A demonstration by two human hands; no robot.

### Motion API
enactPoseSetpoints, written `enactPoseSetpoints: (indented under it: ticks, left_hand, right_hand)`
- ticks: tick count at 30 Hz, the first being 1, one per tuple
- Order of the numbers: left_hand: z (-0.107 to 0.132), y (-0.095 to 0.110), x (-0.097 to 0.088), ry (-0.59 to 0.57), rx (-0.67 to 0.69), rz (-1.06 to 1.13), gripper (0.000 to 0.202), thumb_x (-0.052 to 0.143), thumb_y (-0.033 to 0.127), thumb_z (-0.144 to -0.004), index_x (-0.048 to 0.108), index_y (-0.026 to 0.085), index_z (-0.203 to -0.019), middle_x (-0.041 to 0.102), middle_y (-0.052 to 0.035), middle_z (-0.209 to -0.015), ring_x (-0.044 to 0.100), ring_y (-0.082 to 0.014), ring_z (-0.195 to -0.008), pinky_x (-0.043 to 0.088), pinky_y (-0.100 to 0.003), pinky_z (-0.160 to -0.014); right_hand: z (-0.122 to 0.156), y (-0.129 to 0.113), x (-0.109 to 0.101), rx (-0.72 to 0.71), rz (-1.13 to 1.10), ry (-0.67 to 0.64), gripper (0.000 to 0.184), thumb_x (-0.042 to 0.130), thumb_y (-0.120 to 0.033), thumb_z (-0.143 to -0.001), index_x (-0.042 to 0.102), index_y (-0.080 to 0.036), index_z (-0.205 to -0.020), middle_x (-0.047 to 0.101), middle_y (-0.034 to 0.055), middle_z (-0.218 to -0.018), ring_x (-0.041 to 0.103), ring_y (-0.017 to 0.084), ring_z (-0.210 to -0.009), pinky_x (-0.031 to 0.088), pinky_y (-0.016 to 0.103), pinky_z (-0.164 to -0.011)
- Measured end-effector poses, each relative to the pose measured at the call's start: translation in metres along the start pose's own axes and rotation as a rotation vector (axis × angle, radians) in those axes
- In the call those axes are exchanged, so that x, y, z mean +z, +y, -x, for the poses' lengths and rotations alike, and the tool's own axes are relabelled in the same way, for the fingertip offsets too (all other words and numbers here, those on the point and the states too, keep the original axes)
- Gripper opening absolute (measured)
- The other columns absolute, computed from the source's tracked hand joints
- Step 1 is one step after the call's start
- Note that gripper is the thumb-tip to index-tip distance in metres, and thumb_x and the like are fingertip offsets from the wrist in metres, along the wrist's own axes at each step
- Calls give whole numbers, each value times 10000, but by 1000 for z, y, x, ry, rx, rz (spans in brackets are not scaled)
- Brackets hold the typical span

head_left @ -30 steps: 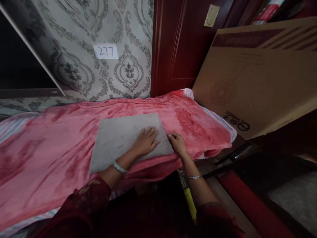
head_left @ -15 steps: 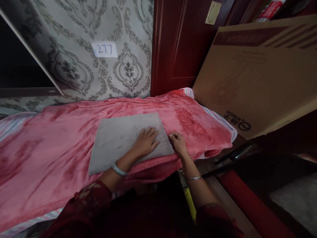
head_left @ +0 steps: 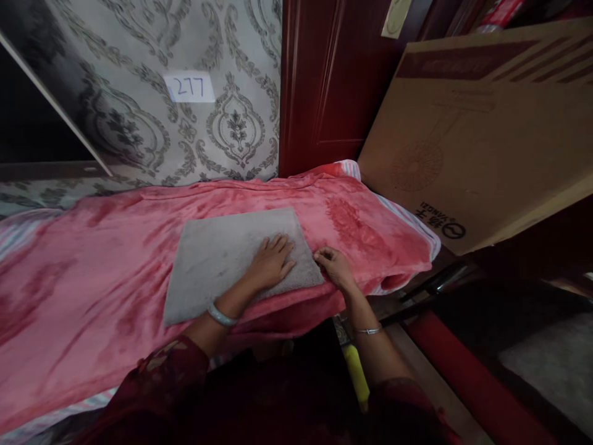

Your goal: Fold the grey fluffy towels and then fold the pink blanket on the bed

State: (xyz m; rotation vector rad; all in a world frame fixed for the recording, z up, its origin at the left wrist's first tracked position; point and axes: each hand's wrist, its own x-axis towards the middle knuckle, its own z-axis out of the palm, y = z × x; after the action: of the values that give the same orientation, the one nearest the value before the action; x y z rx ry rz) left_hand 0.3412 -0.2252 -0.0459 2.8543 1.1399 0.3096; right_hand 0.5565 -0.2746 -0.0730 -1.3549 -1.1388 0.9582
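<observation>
A grey folded towel (head_left: 222,259) lies flat on a pink plush blanket (head_left: 92,278) that covers the bed. My left hand (head_left: 271,262) rests palm down on the towel's right part, fingers stretched out and slightly apart. My right hand (head_left: 334,267) sits at the towel's right edge, its fingers curled and pinching that edge where it meets the blanket. Both wrists wear thin bangles, and dark red sleeves cover my forearms.
A large cardboard box (head_left: 482,136) leans at the right, over the bed's end. A dark red wooden door (head_left: 324,80) stands behind. Patterned wallpaper carries a paper label reading 277 (head_left: 189,87). A red roll (head_left: 472,383) and a yellow object (head_left: 357,371) lie on the floor below.
The view has shifted slightly. My hands and the towel stay nearly where they were; my right hand has turned a little at the towel's edge.
</observation>
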Motion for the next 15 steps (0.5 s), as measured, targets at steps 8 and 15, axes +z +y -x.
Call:
enactPoseSetpoints:
  ticks: [8,15]
  left_hand:
    - [1,2,-4,-17,-16,-27,591,387,457,-1021,422,176,-1540,364,-133,-1635,272,-294,-1537,206,-529,-1263]
    - [0,1,-3,-26,-16,-26,591,380,459,-1025,414,178,-1543,348,-127,-1644,256,-292,-1544,202,-530,-1264]
  right_hand:
    - [0,3,-2,8,-63,-8,389,668,-598,-661,610,-219,-721,563,-21,-613,467,113,-525,409,271,-537]
    - [3,5,-11,-14,9,-95,336,711,-514,-636,650,-210,-766,593,-22,-648,497,124,-582,428,278,-586]
